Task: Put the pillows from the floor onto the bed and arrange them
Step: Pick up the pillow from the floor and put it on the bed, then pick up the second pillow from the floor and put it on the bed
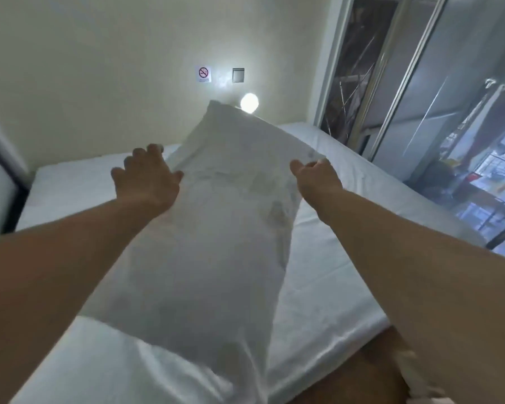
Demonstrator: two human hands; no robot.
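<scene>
both forearms cut off; pillow (216,228) hides much bed (333,258).

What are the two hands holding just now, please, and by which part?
Apparently nothing: the pillow is above the bed. The left hand is spread open at its left edge; the right hand touches its right edge without a clear grip.

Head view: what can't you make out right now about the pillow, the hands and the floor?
- Long white pillow: whether it lies on the white-sheeted bed or is airborne; motion blur.
- Left hand, right hand: open beside it; contact unclear, blurred.
- Brown floor: mostly cut off by the bottom edge and hidden by the right arm; remaining pillows unknown.
- Wall sign: text too small.
</scene>
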